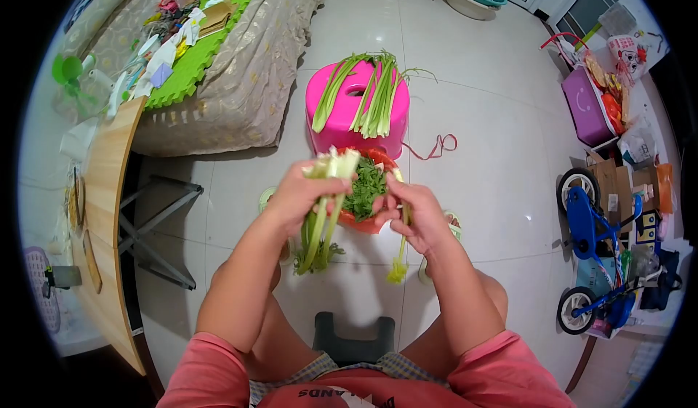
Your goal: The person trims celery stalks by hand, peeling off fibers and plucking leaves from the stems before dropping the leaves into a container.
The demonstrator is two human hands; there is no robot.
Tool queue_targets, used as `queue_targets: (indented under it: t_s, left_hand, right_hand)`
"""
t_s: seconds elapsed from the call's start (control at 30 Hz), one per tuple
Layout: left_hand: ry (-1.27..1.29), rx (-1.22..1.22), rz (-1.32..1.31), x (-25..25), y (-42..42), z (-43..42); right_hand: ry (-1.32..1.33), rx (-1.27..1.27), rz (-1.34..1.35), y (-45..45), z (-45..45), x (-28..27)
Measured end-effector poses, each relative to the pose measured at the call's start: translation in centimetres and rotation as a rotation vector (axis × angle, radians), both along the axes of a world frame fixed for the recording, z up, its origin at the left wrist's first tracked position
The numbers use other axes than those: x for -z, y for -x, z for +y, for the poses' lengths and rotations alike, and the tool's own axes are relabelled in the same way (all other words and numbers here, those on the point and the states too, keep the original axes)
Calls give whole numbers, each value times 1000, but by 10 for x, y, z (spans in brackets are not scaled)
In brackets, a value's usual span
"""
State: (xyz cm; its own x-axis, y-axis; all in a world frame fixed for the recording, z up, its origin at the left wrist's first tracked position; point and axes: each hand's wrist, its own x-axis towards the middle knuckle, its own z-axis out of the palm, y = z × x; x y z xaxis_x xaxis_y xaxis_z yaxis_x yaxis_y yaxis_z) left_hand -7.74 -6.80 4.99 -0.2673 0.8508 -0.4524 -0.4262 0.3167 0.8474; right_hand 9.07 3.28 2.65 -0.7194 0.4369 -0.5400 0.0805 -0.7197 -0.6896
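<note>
A bunch of celery stalks is in my left hand, cut ends up and leafy ends hanging down. My right hand pinches one thin celery stalk, whose small yellow-green leafy end points down. Between and beyond my hands is a red basin with green leaves in it, partly hidden by my hands. More celery stalks lie in two groups on a pink stool behind the basin.
A red string lies on the floor right of the stool. At left are a wooden tabletop, a folding stool frame and a covered bed. A blue child's bike and purple bin stand at right.
</note>
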Motion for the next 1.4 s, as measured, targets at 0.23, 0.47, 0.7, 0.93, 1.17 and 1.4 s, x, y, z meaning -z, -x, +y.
queue_targets:
  t_s: [0.23, 0.47, 0.7, 0.93, 1.17, 1.4]
  left_hand:
    - [-330, -158, 259, -38, -32, -40]
    - [-531, 286, 1359, -73, -92, -120]
    - [-425, 294, 1761, -88, -92, -167]
    - [-208, -182, -75, -8, -67, -157]
    - [-285, 63, 670, -20, -9, -26]
    - [-89, -121, 563, 63, 129, 94]
  right_hand:
    - [570, -537, 121, 22, -60, 6]
    - [704, -485, 255, 39, -101, -52]
    - [117, -451, 394, 48, -109, -62]
    - [-390, -175, 207, 56, -106, -49]
    - [-1037, 207, 152, 113, -4, -42]
    - [-1105, 273, -25, 196, 117, -12]
